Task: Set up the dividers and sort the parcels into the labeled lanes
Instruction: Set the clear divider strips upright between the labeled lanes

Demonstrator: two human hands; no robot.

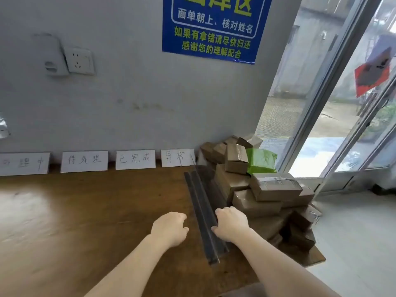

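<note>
Wood table (96, 211) against a grey wall, four lane labels (135, 159) propped along the back, parcels (274, 187) heaped at frame right. Dividers (201, 213): dark strips bundled w/ long axis running from lower centre up toward the labels. Right hand (232, 225) is on their right edge, fingers curled over the bundle. Left hand (170, 228) just beside their left edge, loosely curled, holding nothing. Right hand is nearer; dividers lie between both hands.
</note>
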